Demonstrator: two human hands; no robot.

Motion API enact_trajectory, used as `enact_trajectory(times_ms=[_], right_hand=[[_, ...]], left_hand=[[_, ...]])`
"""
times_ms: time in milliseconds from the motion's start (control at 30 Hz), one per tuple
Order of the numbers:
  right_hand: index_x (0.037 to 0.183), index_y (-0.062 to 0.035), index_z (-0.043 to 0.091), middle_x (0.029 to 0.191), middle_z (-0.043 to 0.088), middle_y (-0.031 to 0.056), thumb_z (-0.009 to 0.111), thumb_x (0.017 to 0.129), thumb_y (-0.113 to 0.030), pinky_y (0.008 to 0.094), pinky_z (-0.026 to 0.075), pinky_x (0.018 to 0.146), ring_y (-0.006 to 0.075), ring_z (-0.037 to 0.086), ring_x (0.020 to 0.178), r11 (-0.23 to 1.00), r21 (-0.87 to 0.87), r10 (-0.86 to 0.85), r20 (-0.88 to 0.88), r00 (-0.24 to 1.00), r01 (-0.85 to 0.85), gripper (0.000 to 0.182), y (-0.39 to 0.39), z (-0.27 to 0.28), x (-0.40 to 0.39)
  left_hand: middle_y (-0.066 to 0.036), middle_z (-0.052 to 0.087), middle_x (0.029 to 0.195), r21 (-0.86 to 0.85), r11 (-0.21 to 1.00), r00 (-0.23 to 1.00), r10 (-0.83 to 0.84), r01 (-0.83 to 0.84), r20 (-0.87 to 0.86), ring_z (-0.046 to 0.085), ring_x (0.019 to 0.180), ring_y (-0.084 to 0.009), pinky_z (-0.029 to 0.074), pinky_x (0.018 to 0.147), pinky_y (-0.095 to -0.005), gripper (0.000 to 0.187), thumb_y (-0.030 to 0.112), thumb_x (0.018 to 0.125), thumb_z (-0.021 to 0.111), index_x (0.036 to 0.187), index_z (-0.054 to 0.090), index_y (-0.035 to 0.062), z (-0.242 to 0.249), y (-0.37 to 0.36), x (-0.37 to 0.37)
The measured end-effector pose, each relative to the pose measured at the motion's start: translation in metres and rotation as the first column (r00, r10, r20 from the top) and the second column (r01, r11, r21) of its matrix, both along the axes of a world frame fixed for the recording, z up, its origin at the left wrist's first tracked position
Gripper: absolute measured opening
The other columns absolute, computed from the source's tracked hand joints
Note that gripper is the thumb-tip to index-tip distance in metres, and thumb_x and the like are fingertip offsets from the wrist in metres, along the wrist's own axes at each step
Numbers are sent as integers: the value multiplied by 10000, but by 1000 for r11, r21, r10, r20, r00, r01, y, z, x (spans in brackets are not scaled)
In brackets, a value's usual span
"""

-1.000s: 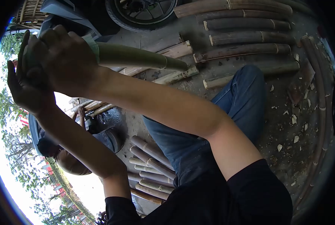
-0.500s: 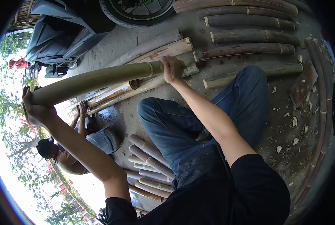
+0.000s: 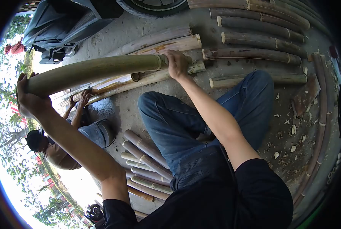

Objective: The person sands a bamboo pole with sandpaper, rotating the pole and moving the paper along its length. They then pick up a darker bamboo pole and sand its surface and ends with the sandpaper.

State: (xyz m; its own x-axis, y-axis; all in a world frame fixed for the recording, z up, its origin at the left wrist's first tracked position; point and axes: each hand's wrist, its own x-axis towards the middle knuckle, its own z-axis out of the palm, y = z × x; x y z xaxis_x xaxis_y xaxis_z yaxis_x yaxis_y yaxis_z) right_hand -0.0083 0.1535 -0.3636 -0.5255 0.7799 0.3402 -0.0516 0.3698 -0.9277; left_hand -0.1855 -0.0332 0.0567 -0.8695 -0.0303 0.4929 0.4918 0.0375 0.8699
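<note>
A thick green bamboo pole [image 3: 98,71] is held up across the view, tilted slightly, its left part lower and nearer the camera. My left hand [image 3: 33,97] grips its left end, palm beneath and fingertips curling over the far side. Around the pole's right end, just past a pale node ring, my right hand [image 3: 177,64] is closed from above. Below and behind the pole, split and whole bamboo lengths [image 3: 151,80] lie on the concrete floor.
A co-worker [image 3: 59,152] in a cap crouches at the left, hands on bamboo. A motorbike [image 3: 67,23] stands at the upper left. Bamboo poles [image 3: 262,38] lie at the upper right, shorter pieces [image 3: 147,160] beside my knee. Chips and a flat plate [image 3: 307,95] are at the right.
The view has shifted a little, and the pole with both my hands appears slightly higher. The co-worker's hands have moved apart somewhat. Both my hands keep their grip.
</note>
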Motion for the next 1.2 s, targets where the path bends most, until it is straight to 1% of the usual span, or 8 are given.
enact_trajectory(times_ms=[100,233,467,667,867,933,1133,1200], right_hand=[[1050,-79,709,959,711,146,428,1022,-312,476,495,809,344,675,900,993,101,-33,-234,972,59,366,-40,112,-16],[1083,-96,699,952,703,138,430,1024,-312,478,497,795,348,670,891,952,239,-115,-302,946,192,350,-36,86,-21],[989,-25,705,992,715,221,440,1021,-368,499,501,873,444,655,978,994,65,82,117,990,-90,435,38,-84,22],[921,19,711,979,718,254,423,1028,-412,504,501,877,476,647,962,972,-226,21,361,932,66,529,40,-74,22],[902,35,689,874,713,182,394,1052,-444,380,503,807,293,677,836,889,-415,129,-179,975,-194,583,1,-15,51],[984,27,679,912,692,154,364,1067,-459,349,488,831,232,661,886,793,-528,52,-437,898,-303,585,0,9,51],[1396,31,477,1406,487,208,253,1110,-478,413,348,1130,300,495,1274,978,206,-12,-128,992,39,626,-8,31,55],[1425,38,436,1410,484,236,247,1107,-487,452,307,1141,351,445,1312,976,186,-95,-109,989,115,643,-8,31,51]], left_hand=[[-260,721,956,7,1000,1000,-10,10,5,732,844,-363,611,822,-425,358,70,815,689,1121,696,-116,3,3,-1],[-254,719,954,8,1000,1000,-22,22,19,731,869,-359,606,841,-431,382,69,825,679,1157,674,-121,2,-5,-3],[-234,703,995,11,999,999,-39,39,28,709,926,-347,576,900,-420,396,83,868,661,1222,621,-89,-7,-12,0],[-219,701,977,104,985,990,-137,140,-31,708,905,-334,581,865,-433,344,107,869,683,1174,658,-52,8,0,38],[-232,724,1084,165,908,906,-336,384,-258,724,1009,-337,606,897,-458,330,167,903,688,1162,695,-37,16,28,24],[-223,728,1115,-602,731,592,-652,322,-475,734,1015,-326,618,895,-481,385,249,957,609,1200,689,-38,28,-31,-73],[-221,728,1114,-413,804,865,-496,427,-72,734,1012,-323,617,892,-476,383,247,957,610,1201,688,-38,-35,-57,40],[-221,728,1114,-479,747,866,-497,461,58,734,1011,-322,617,891,-474,383,247,958,610,1202,687,-38,-63,-73,61]])
